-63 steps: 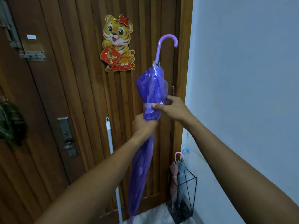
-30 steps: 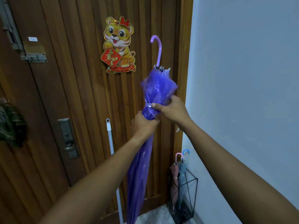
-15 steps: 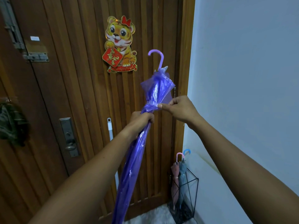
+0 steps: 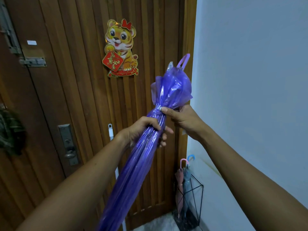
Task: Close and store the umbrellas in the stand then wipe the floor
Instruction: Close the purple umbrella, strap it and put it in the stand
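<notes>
A folded purple umbrella (image 4: 133,172) slants from the lower left up to the right, its lilac hook handle (image 4: 183,61) at the top. My left hand (image 4: 143,132) grips the furled canopy just below the strap. My right hand (image 4: 181,117) pinches the small closure strap (image 4: 159,108) wrapped round the canopy. Low at the right, a black wire umbrella stand (image 4: 198,202) holds a pink umbrella (image 4: 180,189) and a grey-blue umbrella (image 4: 187,180) with its blue handle up.
A slatted wooden door (image 4: 75,97) with a tiger decoration (image 4: 120,47), a lock plate (image 4: 68,144) and a bolt fills the left. A white mop pole (image 4: 110,132) leans on it. A pale wall (image 4: 250,80) is at the right. Light floor shows beside the stand.
The umbrella has tipped from nearly upright to slanting toward me, and its handle has dropped and swung right. My right hand has drawn the strap round the canopy.
</notes>
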Available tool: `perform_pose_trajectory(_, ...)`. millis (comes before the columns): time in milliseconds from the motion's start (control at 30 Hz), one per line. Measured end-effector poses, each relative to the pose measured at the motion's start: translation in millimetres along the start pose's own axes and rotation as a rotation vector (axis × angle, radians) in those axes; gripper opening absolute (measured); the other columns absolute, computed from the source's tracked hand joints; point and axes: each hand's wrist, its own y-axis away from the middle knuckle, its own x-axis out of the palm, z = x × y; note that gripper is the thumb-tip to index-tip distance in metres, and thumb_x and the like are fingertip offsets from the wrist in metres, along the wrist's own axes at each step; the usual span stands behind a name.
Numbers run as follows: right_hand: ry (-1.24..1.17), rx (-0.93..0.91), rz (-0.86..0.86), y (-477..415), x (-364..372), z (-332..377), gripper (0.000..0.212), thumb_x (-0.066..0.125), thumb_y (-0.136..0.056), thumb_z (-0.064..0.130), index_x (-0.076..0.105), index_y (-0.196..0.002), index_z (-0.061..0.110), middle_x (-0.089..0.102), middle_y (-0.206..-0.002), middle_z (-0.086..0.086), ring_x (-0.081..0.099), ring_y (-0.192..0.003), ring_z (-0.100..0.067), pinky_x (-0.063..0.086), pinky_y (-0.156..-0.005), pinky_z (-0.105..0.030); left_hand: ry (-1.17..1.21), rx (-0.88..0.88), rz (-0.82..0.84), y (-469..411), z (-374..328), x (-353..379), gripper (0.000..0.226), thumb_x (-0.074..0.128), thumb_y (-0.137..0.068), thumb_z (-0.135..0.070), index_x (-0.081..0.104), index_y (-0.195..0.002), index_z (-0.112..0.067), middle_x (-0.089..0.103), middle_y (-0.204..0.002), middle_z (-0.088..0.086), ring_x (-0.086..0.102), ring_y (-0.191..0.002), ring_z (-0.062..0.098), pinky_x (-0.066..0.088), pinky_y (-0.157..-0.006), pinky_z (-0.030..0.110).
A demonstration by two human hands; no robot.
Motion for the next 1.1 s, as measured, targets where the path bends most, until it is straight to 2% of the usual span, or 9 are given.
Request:
perform_pose_trajectory(167,0.268,0.035,-0.267,-8,5,-19,0.042,0.087,-0.075,0.034,0.07,-0.107,0.013,0.077,-0.098,0.002,0.075,-0.088,-0.011,0.063,-0.083,-0.039,-0.396,0.149,-0.544,-12,20,11,0.046,0.082,-0.073,-0.032,0.062,-0.113,-0.023,0.072,-0.109,0.006,0.07,-0.096,0.02,0.055,-0.089,0.04)
perform_pose_trajectory(300,0.473,0.069,-0.087,-9,17,-20,0.056,0.082,-0.066,0.062,0.07,-0.099,0.02,0.077,-0.091,0.005,0.075,-0.083,-0.009,0.063,-0.08,-0.042,-0.416,0.238,-0.884,-25,40,26,0.051,0.077,-0.077,-0.022,0.045,-0.117,-0.02,0.063,-0.104,0.002,0.065,-0.087,0.014,0.053,-0.07,0.033)
perform_pose_trajectory(433,0.437,0.106,0.017,-11,12,-17,0.06,0.079,-0.068,0.066,0.069,-0.101,0.017,0.075,-0.093,0.0,0.074,-0.086,-0.013,0.062,-0.083,-0.042,-0.502,0.278,-0.977,-21,40,25,0.035,0.068,-0.073,-0.021,0.054,-0.105,-0.02,0.067,-0.091,0.005,0.067,-0.077,0.02,0.054,-0.064,0.034)
perform_pose_trajectory(567,0.388,0.026,0.08,-5,3,-7,0.028,0.075,-0.086,0.04,0.068,-0.094,0.014,0.071,-0.086,-0.003,0.069,-0.077,-0.01,0.057,-0.074,-0.027,-0.519,0.272,-0.938,-14,30,26,0.021,0.067,-0.071,-0.011,0.063,-0.091,-0.015,0.067,-0.075,0.003,0.064,-0.063,0.015,0.046,-0.053,0.026)
perform_pose_trajectory(667,0.384,-0.034,0.105,-2,-4,-1,0.024,0.071,-0.092,0.033,0.065,-0.078,0.015,0.069,-0.084,-0.012,0.065,-0.077,-0.014,0.054,-0.074,-0.026,-0.462,0.311,-0.869,-9,23,25,0.011,0.064,-0.062,-0.006,0.062,-0.072,-0.01,0.063,-0.062,0.003,0.062,-0.057,0.016,0.051,-0.057,0.03)
perform_pose_trajectory(767,0.388,-0.097,0.094,-2,-9,4,0.026,0.069,-0.094,0.031,0.066,-0.081,0.009,0.067,-0.083,-0.013,0.063,-0.078,-0.021,0.053,-0.074,-0.027,-0.379,0.324,-0.769,-4,12,26,0.015,0.06,-0.063,0.002,0.055,-0.062,-0.012,0.055,-0.055,-0.003,0.054,-0.048,0.008,0.048,-0.05,0.021)
perform_pose_trajectory(867,0.319,-0.112,0.049,-3,-12,7,0.027,0.069,-0.093,0.031,0.067,-0.086,0.005,0.07,-0.089,-0.013,0.068,-0.088,-0.023,0.057,-0.082,-0.032,-0.316,0.324,-0.682,0,0,30,0.012,0.056,-0.06,0.001,0.054,-0.067,-0.009,0.051,-0.054,-0.004,0.049,-0.046,0.009,0.043,-0.051,0.025)
perform_pose_trajectory(933,0.253,-0.088,0.042,-3,-15,7,0.026,0.069,-0.092,0.031,0.067,-0.087,0.006,0.071,-0.087,-0.007,0.068,-0.081,-0.013,0.056,-0.075,-0.025,-0.269,0.309,-0.61,1,-4,30,0.03,0.056,-0.051,-0.007,0.059,-0.081,-0.005,0.047,-0.055,0.001,0.045,-0.047,0.014,0.038,-0.051,0.028)
perform_pose_trajectory(1100,-0.06,0.035,0.119,-2,-19,6,0.039,0.073,-0.089,0.026,0.064,-0.097,-0.012,0.07,-0.096,-0.022,0.071,-0.073,-0.018,0.056,-0.078,-0.031,-0.08,0.162,-0.139,2,-8,23,0.04,0.051,-0.049,-0.012,0.059,-0.085,-0.001,0.04,-0.05,0.001,0.035,-0.037,0.012,0.029,-0.047,0.026)
